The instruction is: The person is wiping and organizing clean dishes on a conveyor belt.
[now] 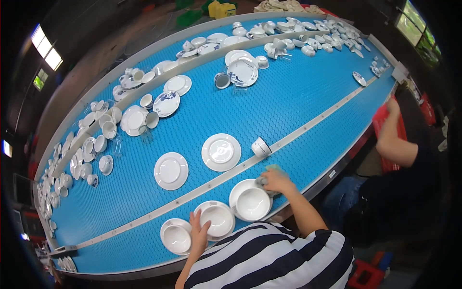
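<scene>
Three white bowls, each on a white plate, stand along the near edge of the blue conveyor belt (126, 238). My left hand (199, 231) has its fingers spread at the rim of the middle bowl (217, 221), beside the left bowl (177, 239). With my right hand (277, 180) I hold a crumpled cloth (262, 181), at the upper right rim of the plate (240, 189) under the right bowl (252, 204). A cup with a dark rim (260, 147) lies tilted against the metal divider rail (244, 165). Two white plates (221, 152) lie beyond the rail.
Mixed plates, cups, bowls and glasses lie along the far divider (202, 57) and at both belt ends. To the right, a co-worker's arm (391, 141) is at a red plastic crate (386, 123). Yellow jugs (222, 10) stand behind the belt.
</scene>
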The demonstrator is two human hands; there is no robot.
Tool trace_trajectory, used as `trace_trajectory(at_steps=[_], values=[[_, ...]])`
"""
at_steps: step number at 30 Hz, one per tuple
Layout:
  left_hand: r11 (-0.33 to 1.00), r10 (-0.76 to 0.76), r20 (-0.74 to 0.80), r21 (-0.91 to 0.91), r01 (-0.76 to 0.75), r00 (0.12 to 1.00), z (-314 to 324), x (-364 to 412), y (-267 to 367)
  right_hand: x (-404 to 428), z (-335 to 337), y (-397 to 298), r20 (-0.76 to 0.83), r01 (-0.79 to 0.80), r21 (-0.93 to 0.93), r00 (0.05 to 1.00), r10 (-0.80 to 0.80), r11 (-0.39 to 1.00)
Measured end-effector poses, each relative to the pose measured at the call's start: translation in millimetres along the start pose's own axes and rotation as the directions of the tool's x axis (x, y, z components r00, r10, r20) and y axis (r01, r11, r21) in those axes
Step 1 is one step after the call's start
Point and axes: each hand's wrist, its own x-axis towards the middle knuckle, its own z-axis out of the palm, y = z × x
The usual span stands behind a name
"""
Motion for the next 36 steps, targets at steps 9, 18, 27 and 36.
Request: trace_trajectory(at_steps=[9, 18, 27, 36], values=[[0.964, 0.139, 0.412, 0.151, -0.218, 0.900, 52.9, 42.3, 74.8, 18.7, -72.8, 60.2, -0.123, -0.177, 0.009, 0.977, 0.176, 0.984], [0.433, -0.163, -0.173, 0.872, 0.228, 0.971, 57.2, 183.0, 100.7, 136.5, -60.5, 52.4, -0.041, 0.206, 0.034, 0.978, -0.205, 0.978], [0.404, 0.149, -0.209, 0.905, 0.133, 0.967, 123.8, 289.6, 124.0, 252.6, -73.2, 31.6, -0.394, 0.234, 0.044, 0.897, -0.198, 0.971], [0.604, 0.249, -0.103, 0.794, -0.071, 0.963, 191.1, 202.0, 99.7, 135.6, -92.2, 131.7, 0.292, 0.588, 0.145, 0.743, -0.602, 0.796]])
